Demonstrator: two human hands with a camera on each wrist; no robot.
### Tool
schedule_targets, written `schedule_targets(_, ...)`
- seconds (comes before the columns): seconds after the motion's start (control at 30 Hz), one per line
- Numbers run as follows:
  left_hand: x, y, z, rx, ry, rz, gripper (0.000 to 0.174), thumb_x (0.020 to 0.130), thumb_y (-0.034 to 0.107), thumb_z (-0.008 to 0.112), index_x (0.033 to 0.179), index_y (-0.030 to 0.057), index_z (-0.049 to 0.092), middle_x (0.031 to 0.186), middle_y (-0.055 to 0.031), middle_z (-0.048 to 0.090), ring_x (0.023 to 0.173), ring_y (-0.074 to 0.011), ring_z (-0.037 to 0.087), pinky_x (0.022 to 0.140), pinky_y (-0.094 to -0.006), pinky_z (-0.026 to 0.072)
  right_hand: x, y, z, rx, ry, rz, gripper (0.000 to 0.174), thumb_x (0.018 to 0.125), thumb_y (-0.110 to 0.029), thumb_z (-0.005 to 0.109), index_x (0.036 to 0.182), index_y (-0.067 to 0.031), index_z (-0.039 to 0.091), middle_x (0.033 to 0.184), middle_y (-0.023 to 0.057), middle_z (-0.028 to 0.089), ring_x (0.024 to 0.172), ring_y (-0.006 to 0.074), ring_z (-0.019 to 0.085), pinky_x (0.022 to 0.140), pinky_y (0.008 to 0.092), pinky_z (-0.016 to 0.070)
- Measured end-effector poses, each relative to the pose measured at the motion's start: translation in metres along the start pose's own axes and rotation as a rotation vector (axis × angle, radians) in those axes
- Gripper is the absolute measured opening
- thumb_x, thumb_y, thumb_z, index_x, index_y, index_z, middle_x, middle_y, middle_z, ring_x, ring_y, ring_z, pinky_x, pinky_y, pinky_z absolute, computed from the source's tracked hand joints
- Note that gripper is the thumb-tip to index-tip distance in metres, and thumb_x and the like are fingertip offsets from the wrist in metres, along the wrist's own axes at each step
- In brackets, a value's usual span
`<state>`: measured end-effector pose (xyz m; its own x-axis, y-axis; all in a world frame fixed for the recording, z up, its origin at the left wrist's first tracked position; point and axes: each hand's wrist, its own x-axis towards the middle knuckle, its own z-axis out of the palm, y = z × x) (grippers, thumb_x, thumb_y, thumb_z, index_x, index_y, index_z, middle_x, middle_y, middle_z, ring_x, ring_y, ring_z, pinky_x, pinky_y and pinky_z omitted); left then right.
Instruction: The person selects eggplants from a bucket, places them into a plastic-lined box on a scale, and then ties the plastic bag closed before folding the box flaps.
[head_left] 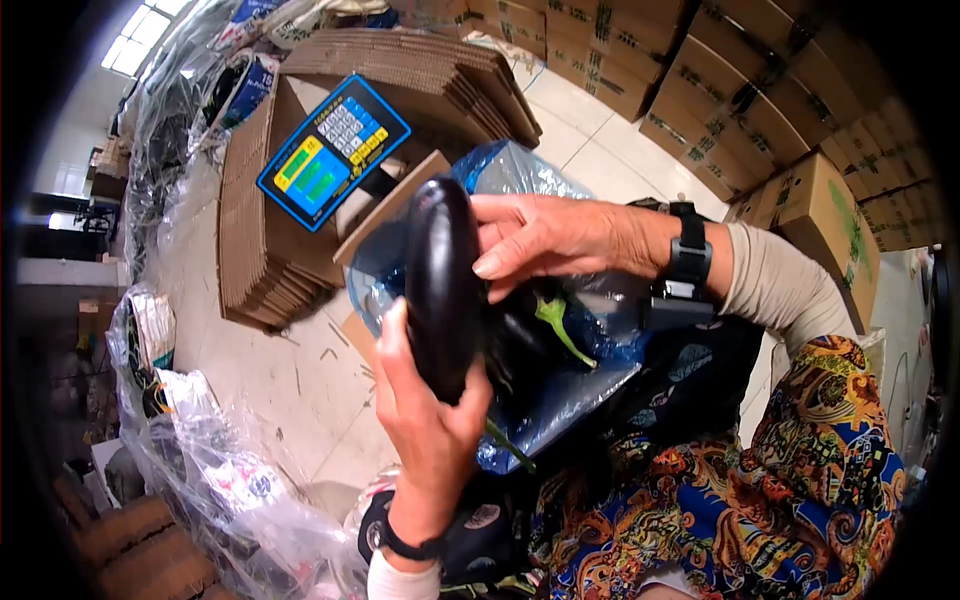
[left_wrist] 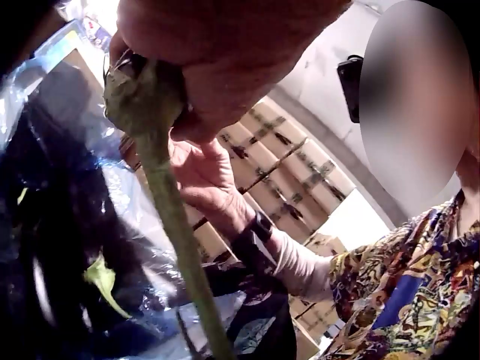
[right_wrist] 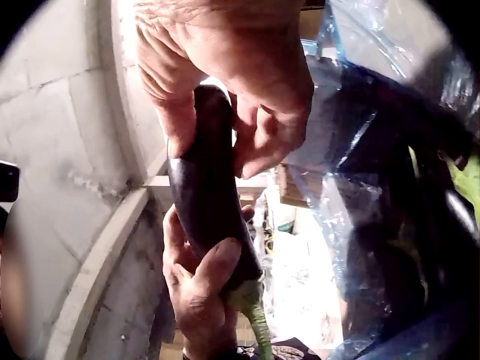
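A glossy dark purple eggplant stands nearly upright in front of the body in the head view. My left hand grips its lower, stem end, thumb on one side and fingers on the other. In the left wrist view the green cap and long stem point down below that hand. My right hand holds the upper part from the side; in the right wrist view its thumb and fingers lie on opposite sides. Below, more dark eggplants with green stems lie in a blue plastic bag.
Behind the bag stands a scale display with a keypad and lit green digits. Folded cardboard surrounds it. Stacked cartons line the back right. Clear plastic sheeting runs along the left, on a pale tiled floor.
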<state>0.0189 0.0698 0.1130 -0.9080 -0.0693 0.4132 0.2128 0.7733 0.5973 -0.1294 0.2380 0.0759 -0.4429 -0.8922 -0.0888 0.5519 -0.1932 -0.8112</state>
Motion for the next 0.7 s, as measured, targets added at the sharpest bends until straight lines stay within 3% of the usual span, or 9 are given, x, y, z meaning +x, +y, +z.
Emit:
schedule_targets(0.03, -0.001, 0.005, -0.002, 0.056, 0.024, 0.064, 0.066, 0.070, 0.002, 0.072, 0.129, -0.0042, 0.043, 0.108, -0.0258, 0.057, 0.092, -0.0420, 0.060, 0.082, -0.0442, 0.0492, -0.005, -0.011, 0.009, 0.027, -0.015, 0.003, 0.051, 0.084, -0.024, 0.072, 0.126, -0.0066, 0.049, 0.112, 0.0036, 0.059, 0.100, 0.0113, 0.059, 0.081, 0.0259, 0.0526)
schedule_targets(0.07, -0.007, 0.012, -0.006, 0.040, -0.015, 0.000, 0.067, 0.071, 0.003, 0.073, 0.131, 0.0001, 0.044, 0.118, -0.0220, 0.056, 0.105, -0.0329, 0.059, 0.092, -0.0386, 0.0464, -0.011, -0.020, 0.018, 0.057, -0.029, 0.007, 0.052, 0.083, -0.025, 0.073, 0.126, -0.0065, 0.049, 0.111, 0.0035, 0.059, 0.099, 0.0111, 0.059, 0.081, 0.0253, 0.0527)
schedule_targets(0.13, -0.006, 0.029, -0.012, 0.141, -0.009, 0.088, 0.067, 0.070, 0.000, 0.073, 0.130, 0.0004, 0.044, 0.116, -0.0187, 0.056, 0.101, -0.0277, 0.060, 0.090, -0.0373, 0.0472, -0.017, -0.025, 0.029, -0.002, 0.024, -0.038, 0.058, 0.081, -0.027, 0.075, 0.128, -0.0056, 0.048, 0.111, 0.0037, 0.060, 0.100, 0.0119, 0.059, 0.080, 0.0254, 0.0532)
schedule_targets(0.23, -0.012, 0.036, -0.021, -0.210, -0.098, -0.106, 0.079, 0.068, 0.007, 0.079, 0.135, -0.0023, 0.039, 0.114, -0.0213, 0.059, 0.099, -0.0360, 0.060, 0.088, -0.0390, 0.0482, -0.023, -0.032, 0.030, 0.045, -0.110, -0.098, 0.060, 0.079, -0.021, 0.076, 0.129, -0.0026, 0.047, 0.112, 0.0060, 0.060, 0.103, 0.0143, 0.059, 0.081, 0.0267, 0.0534)
schedule_targets(0.33, 0.000, 0.046, -0.041, -0.490, -0.491, -0.473, 0.092, 0.064, 0.014, 0.083, 0.140, -0.0009, 0.034, 0.122, -0.0192, 0.057, 0.108, -0.0312, 0.059, 0.095, -0.0370, 0.0451, -0.038, -0.042, 0.038, 0.017, -0.131, -0.131, 0.062, 0.076, -0.013, 0.078, 0.129, -0.0020, 0.047, 0.115, 0.0064, 0.060, 0.106, 0.0164, 0.058, 0.093, 0.0308, 0.0480)
schedule_targets(0.37, -0.003, 0.036, -0.044, -0.534, -0.595, -0.485, 0.099, 0.062, 0.017, 0.084, 0.144, 0.0022, 0.032, 0.126, -0.0176, 0.056, 0.115, -0.0282, 0.057, 0.100, -0.0357, 0.0420, -0.040, -0.044, 0.036, 0.055, -0.178, -0.112, 0.063, 0.075, -0.011, 0.079, 0.129, -0.0016, 0.047, 0.116, 0.0061, 0.060, 0.109, 0.0163, 0.056, 0.098, 0.0319, 0.0439)
schedule_targets(0.57, 0.008, 0.062, -0.053, -0.356, -0.543, -0.408, 0.094, 0.062, 0.017, 0.083, 0.143, 0.0067, 0.036, 0.122, -0.0160, 0.061, 0.110, -0.0276, 0.062, 0.095, -0.0360, 0.0461, -0.052, -0.053, 0.035, -0.046, -0.228, -0.170, 0.057, 0.078, -0.014, 0.076, 0.127, -0.0015, 0.050, 0.114, 0.0055, 0.060, 0.108, 0.0157, 0.055, 0.096, 0.0311, 0.0444)
schedule_targets(0.7, 0.013, 0.067, -0.056, -0.333, -0.547, -0.372, 0.090, 0.064, 0.013, 0.082, 0.142, 0.0058, 0.038, 0.119, -0.0172, 0.063, 0.107, -0.0281, 0.064, 0.092, -0.0357, 0.0477, -0.056, -0.057, 0.035, -0.202, -0.162, -0.253, 0.047, 0.087, -0.027, 0.067, 0.124, -0.0018, 0.053, 0.110, 0.0053, 0.060, 0.102, 0.0148, 0.057, 0.087, 0.0293, 0.0486)
